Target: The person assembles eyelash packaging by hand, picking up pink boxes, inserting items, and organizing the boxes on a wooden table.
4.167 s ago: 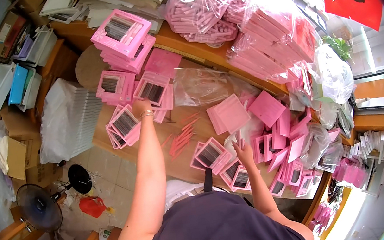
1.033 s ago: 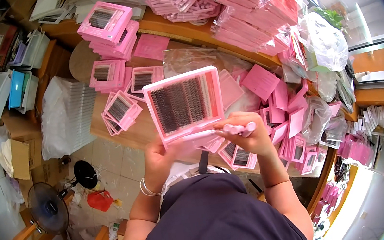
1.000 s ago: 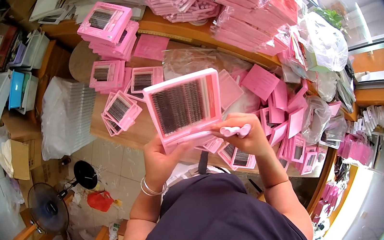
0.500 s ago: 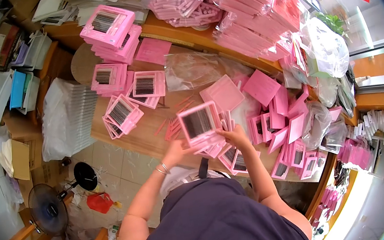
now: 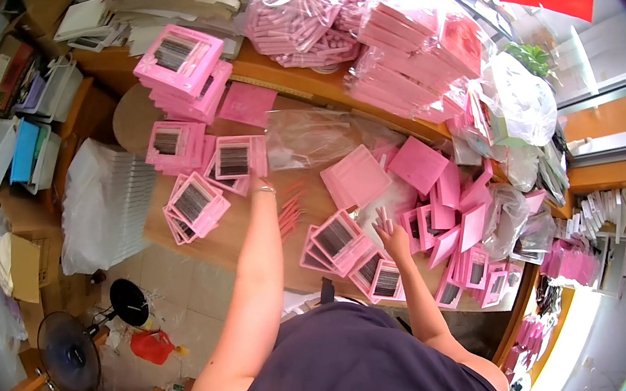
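Observation:
My left hand reaches far out on the table, its fingers closed at the near right corner of a pink lash case with dark strips under its window. That case rests partly on other cases in the left group. My right hand is closed around several slim pale pink sticks that stick up past the fingers; their exact kind is too small to tell. Close to it, on its left, another lash case lies tilted on a fanned pile. Thin coral-pink sticks lie loose between my arms.
A tall stack of pink cases stands at the far left. Flat pink covers and a jumbled heap of cases occupy the right. Bagged pink packs sit along the back ledge. A fan stands on the floor at left.
My left hand has let go of the lash case, which now lies on the near pile, and has moved forward and left to another case. My right hand has come off the case, keeping the pale sticks.

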Motion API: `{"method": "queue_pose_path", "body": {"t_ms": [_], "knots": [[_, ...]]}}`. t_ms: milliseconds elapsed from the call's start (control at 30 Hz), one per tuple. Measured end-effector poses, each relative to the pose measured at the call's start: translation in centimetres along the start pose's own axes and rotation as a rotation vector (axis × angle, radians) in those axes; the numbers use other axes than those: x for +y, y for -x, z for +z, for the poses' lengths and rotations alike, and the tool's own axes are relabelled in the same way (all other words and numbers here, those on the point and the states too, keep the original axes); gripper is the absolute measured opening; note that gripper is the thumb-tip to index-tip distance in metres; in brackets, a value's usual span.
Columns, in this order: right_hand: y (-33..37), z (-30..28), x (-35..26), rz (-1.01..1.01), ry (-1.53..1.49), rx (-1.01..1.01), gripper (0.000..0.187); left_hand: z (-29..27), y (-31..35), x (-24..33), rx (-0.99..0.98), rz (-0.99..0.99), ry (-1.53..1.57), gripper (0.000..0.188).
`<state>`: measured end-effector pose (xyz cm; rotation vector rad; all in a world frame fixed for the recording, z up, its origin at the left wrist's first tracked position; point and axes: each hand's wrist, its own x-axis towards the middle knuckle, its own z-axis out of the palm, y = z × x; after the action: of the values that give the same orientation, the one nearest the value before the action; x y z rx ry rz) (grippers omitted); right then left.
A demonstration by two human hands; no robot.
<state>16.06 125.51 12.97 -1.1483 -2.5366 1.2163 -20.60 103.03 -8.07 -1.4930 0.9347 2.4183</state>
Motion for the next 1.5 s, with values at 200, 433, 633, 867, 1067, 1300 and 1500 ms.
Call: {"method": "queue_pose_path", "body": {"t_ms": [200, 433, 633, 867, 1067, 1300, 1500], "knots": [[1.6, -4.4, -7.4, 0.407, -1.094, -0.276, 0.029, -0.5, 9.5, -1.0, -0.202, -0.290, -0.298, 0.030], [3.1, -8.5, -20.2, 0.226, -1.338, -0.474, 0.048, -4.6, 27.5, 6.9, -0.694, -0.131, -0.518, 0.019], [3.4, -8.7, -23.7, 0.124, -1.394, -0.565, 0.035, -4.5, 39.3, 10.9, -0.786, 0.052, -0.749, 0.027], [3.2, -8.4, -25.7, -0.109, -1.515, -0.560, 0.029, -5.0, 43.9, 11.8, -0.843, 0.126, -0.701, 0.028], [3.9, -8.3, -26.3, 0.008, -1.240, -0.131, 0.027, -5.4, 44.8, 12.3, -0.945, 0.181, -0.665, 0.030], [3.8, -8.3, -27.1, -0.055, -1.006, 0.025, 0.023, -5.6, 44.6, 11.3, -1.002, 0.204, -0.628, 0.029], [4.4, -7.9, -26.7, -0.049, -0.736, -0.022, 0.021, -4.8, 44.7, 11.0, -1.034, 0.287, -0.660, 0.028]]}}
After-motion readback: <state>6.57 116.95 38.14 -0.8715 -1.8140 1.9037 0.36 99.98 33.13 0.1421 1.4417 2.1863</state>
